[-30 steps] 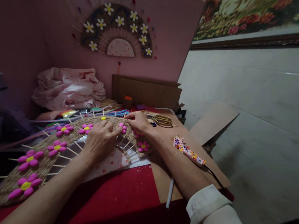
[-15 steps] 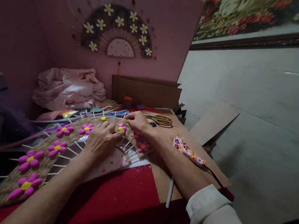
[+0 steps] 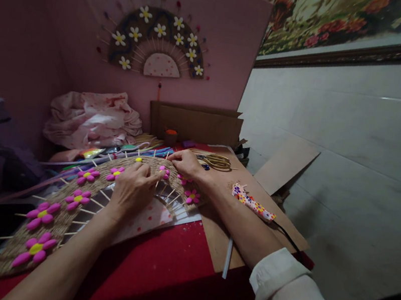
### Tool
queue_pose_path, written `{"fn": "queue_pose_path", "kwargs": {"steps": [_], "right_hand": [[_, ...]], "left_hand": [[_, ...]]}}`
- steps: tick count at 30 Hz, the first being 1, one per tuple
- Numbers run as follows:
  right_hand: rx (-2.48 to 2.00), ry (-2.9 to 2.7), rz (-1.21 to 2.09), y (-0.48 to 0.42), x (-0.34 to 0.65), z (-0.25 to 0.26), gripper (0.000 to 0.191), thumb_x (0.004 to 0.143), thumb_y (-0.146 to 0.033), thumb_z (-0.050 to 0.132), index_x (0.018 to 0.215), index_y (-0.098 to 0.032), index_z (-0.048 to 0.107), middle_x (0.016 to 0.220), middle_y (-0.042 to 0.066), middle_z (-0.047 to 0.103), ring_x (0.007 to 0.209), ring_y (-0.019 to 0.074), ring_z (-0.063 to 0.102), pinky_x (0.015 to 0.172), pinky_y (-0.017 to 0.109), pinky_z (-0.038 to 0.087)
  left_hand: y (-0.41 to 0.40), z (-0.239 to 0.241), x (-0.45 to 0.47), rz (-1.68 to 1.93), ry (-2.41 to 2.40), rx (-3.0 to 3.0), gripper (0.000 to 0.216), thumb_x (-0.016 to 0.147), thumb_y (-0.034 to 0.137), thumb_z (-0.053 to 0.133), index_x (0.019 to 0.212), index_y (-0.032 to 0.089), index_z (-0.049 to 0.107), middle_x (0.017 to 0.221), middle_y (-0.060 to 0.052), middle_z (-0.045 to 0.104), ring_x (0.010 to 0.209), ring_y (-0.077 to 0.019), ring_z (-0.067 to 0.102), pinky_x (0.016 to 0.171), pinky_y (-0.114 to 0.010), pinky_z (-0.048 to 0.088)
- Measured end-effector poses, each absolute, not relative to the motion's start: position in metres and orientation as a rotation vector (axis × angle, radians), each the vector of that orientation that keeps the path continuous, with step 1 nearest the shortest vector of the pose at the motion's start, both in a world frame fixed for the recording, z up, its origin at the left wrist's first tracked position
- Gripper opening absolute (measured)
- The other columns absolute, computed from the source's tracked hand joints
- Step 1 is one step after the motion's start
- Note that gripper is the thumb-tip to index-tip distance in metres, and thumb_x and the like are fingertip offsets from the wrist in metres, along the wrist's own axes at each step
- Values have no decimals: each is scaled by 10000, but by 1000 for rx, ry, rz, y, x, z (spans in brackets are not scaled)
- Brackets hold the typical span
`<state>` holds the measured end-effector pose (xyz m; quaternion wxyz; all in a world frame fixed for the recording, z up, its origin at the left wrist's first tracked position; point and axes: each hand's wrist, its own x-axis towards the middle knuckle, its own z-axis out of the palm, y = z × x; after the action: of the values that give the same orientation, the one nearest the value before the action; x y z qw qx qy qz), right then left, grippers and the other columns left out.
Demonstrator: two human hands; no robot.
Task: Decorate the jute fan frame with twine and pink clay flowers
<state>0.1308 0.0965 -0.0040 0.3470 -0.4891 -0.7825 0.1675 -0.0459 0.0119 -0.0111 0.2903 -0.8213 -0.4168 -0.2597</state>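
Lying open on the rim of the woven fan [image 3: 62,206], the right hand [image 3: 187,163] seems to steady it on the red table [image 3: 174,267]; the left hand [image 3: 133,190] touches a pink flower [image 3: 163,170] with curled fingertips, whether pinching I cannot tell.

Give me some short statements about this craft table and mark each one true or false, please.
1. The left hand and the right hand both rest on the woven fan. True.
2. The flowers on that fan are white. False: they are pink with yellow centres.
3. Scissors lie just beyond the right hand. True.
4. The wall fan carries pink flowers. False: its flowers are white.
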Motion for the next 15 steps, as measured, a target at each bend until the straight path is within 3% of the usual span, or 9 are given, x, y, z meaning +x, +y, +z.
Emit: {"fn": "queue_pose_path", "kwargs": {"steps": [10,15], "right_hand": [[-1249,-2018,469,94,129,-3,261,728,-84,536,827,-185,756,798,7,736,789,156,664,661,190,464],[-1278,-1955,473,94,132,-1,235,732,-103,546,816,-185,750,769,11,731,766,168,661,697,229,470]], "left_hand": [[14,-13,-43,-625,-1055,-2289,271,827,173,527,966,320,707,693,-64,542,674,-197,435,561,-304,281],[15,-11,-48,-939,-1108,-2283,327,800,131,487,1024,277,675,664,-34,522,700,-197,465,602,-295,346]]}}
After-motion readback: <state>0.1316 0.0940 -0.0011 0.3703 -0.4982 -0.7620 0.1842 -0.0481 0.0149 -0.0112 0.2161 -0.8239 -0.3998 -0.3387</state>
